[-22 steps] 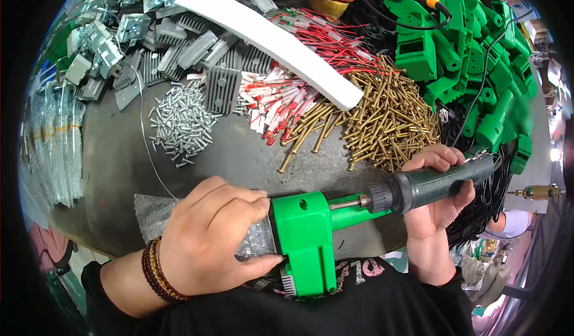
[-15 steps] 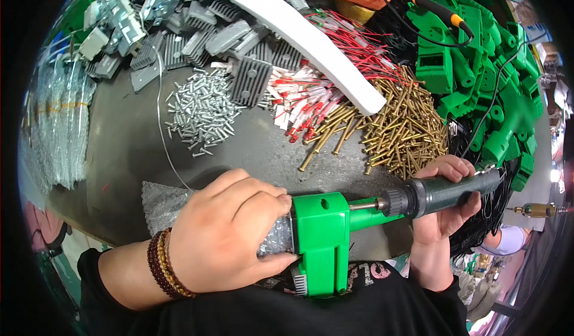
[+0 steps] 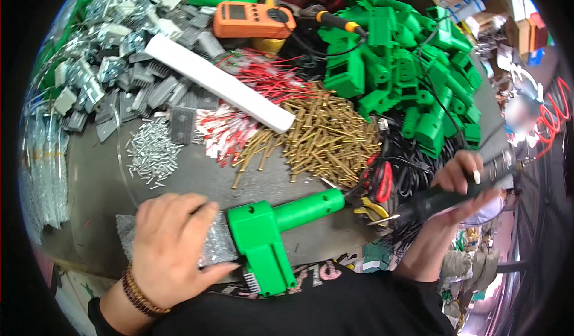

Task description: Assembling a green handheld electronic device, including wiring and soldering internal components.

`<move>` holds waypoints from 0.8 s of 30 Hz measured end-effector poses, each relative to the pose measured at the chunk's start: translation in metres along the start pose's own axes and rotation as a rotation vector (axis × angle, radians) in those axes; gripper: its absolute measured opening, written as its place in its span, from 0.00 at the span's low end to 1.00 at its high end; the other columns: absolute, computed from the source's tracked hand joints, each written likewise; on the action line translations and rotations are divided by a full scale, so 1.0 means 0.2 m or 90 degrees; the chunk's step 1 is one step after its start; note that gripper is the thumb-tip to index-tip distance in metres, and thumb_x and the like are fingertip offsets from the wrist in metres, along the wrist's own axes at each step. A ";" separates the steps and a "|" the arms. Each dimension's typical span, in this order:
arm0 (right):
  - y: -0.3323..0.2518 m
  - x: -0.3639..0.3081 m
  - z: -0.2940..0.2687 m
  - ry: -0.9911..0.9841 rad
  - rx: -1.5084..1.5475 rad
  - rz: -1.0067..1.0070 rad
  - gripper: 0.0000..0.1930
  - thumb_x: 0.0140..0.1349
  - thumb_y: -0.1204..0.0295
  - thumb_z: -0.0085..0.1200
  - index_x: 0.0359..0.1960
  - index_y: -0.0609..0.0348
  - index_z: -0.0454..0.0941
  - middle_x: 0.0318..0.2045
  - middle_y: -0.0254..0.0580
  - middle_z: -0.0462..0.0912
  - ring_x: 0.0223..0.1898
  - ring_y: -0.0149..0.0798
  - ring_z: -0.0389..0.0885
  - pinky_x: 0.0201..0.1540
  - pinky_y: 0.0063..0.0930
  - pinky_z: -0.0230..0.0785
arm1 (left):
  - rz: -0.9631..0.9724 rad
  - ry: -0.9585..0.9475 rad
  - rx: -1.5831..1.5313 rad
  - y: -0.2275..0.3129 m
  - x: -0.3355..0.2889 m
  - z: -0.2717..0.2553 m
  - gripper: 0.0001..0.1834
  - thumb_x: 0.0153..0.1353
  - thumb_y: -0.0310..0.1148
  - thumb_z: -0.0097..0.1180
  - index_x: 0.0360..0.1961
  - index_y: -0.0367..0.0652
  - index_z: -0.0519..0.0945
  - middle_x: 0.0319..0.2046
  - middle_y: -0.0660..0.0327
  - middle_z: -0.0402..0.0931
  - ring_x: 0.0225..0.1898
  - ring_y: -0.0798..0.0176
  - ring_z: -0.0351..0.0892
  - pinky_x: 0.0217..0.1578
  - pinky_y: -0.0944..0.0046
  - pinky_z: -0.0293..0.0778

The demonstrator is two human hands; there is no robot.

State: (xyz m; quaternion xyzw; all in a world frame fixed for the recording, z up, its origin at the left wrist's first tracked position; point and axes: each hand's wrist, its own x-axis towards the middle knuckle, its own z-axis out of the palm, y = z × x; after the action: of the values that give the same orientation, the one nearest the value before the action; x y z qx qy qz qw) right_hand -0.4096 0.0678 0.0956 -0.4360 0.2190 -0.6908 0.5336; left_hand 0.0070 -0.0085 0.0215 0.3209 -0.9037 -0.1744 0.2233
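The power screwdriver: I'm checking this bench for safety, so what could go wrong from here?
The power screwdriver in the right hand could snag: in this view its bit sits close to the yellow-handled pliers and black cables.

The green housing might tip or slide: its lower end appears to reach past the edge of the table, and the left hand is over the bubble wrap instead.
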 end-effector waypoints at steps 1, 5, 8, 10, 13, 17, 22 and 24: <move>-0.15 -0.01 -0.03 0.140 -0.143 -0.016 0.21 0.63 0.59 0.65 0.50 0.52 0.70 0.43 0.32 0.73 0.31 0.30 0.73 0.36 0.30 0.64 | -0.019 -0.030 0.005 -0.02 -0.03 0.00 0.47 0.32 0.47 0.75 0.55 0.33 0.73 0.47 0.49 0.73 0.47 0.42 0.72 0.50 0.45 0.65; -0.42 0.02 -0.36 0.483 -1.147 -0.231 0.29 0.67 0.65 0.59 0.65 0.64 0.64 0.60 0.51 0.70 0.53 0.44 0.74 0.54 0.36 0.70 | 0.045 -0.012 0.002 -0.05 -0.05 0.03 0.47 0.38 0.46 0.71 0.59 0.33 0.72 0.45 0.50 0.72 0.45 0.45 0.72 0.47 0.48 0.66; -0.13 -0.05 -0.18 -0.021 -1.482 -0.057 0.31 0.56 0.80 0.57 0.65 0.59 0.67 0.66 0.55 0.65 0.67 0.54 0.64 0.69 0.43 0.59 | 0.067 0.054 0.034 0.01 -0.08 0.02 0.46 0.38 0.43 0.70 0.60 0.32 0.71 0.45 0.50 0.72 0.45 0.45 0.73 0.45 0.47 0.67; 0.15 -0.01 -0.12 -0.198 -1.426 0.092 0.34 0.51 0.85 0.56 0.64 0.56 0.69 0.67 0.54 0.66 0.68 0.56 0.63 0.69 0.44 0.58 | 0.046 0.083 0.060 0.03 -0.13 0.01 0.42 0.40 0.40 0.68 0.60 0.35 0.72 0.46 0.51 0.72 0.43 0.47 0.74 0.42 0.49 0.69; 0.19 -0.02 -0.34 -0.153 -1.395 0.007 0.22 0.53 0.88 0.52 0.51 0.57 0.74 0.66 0.52 0.67 0.66 0.52 0.66 0.65 0.40 0.65 | 0.120 0.257 0.173 0.05 -0.17 0.05 0.25 0.52 0.34 0.61 0.54 0.49 0.77 0.42 0.61 0.74 0.37 0.58 0.75 0.36 0.58 0.68; 0.19 -0.05 -0.46 0.084 -0.971 -0.130 0.12 0.60 0.90 0.49 0.40 0.60 0.70 0.57 0.46 0.71 0.50 0.35 0.78 0.52 0.25 0.70 | 0.140 0.387 0.360 0.10 -0.26 0.03 0.14 0.61 0.37 0.55 0.48 0.66 0.78 0.40 0.71 0.74 0.38 0.68 0.73 0.44 0.60 0.65; 0.21 -0.06 -0.36 0.075 -0.972 -0.167 0.18 0.57 0.94 0.54 0.38 0.57 0.65 0.57 0.46 0.70 0.45 0.33 0.79 0.50 0.23 0.72 | 0.109 0.437 0.442 0.08 -0.39 0.01 0.11 0.62 0.40 0.54 0.45 0.69 0.75 0.41 0.76 0.75 0.45 0.70 0.72 0.65 0.46 0.49; 0.20 -0.06 -0.33 0.029 -0.991 -0.162 0.17 0.57 0.92 0.56 0.37 0.57 0.64 0.55 0.45 0.72 0.47 0.35 0.78 0.52 0.25 0.71 | 0.142 0.465 0.526 0.06 -0.45 -0.02 0.10 0.61 0.43 0.55 0.45 0.68 0.74 0.42 0.77 0.75 0.50 0.69 0.71 0.68 0.38 0.45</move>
State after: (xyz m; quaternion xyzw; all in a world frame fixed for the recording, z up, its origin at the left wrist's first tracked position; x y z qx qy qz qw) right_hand -0.4414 0.0552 0.0253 -0.6915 0.5989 -0.4038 -0.0128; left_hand 0.0655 0.0593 0.0039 0.3234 -0.7895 0.3413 0.3945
